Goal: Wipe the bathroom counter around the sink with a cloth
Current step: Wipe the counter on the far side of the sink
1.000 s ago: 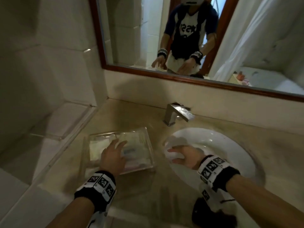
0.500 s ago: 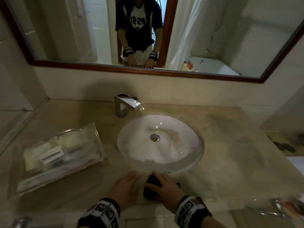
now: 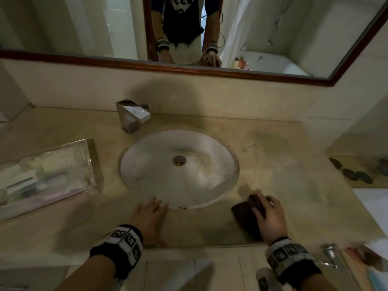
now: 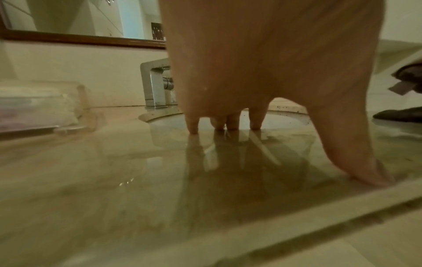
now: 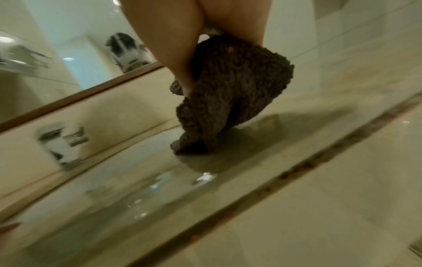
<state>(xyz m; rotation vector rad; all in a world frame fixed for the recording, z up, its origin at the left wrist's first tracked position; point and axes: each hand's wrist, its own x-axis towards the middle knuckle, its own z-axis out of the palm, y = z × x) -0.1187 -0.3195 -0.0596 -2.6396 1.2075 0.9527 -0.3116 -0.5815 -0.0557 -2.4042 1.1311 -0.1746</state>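
Observation:
A dark brown fuzzy cloth point(image 3: 246, 213) point(image 5: 223, 101) lies bunched on the beige stone counter point(image 3: 283, 164) at the front right of the white oval sink point(image 3: 147, 164). My right hand point(image 3: 267, 215) grips the cloth from above, its fingers curled over it and the thumb pressed into its left side. My left hand point(image 3: 150, 217) point(image 4: 228, 124) rests flat on the counter at the sink's front rim, fingers straight and fingertips touching the wet surface. The counter in front of the sink shines with water.
A square chrome tap point(image 3: 132, 116) stands behind the sink at the left. A clear plastic tray point(image 3: 44, 175) of toiletries sits on the counter's left side. A wood-framed mirror point(image 3: 189, 69) runs along the back wall. Dark pebbles point(image 3: 354, 175) lie beyond the counter's right end.
My right hand has slid the cloth from the front middle of the counter to the sink's front right. My left hand stays at the sink's front rim. The head view has tilted down.

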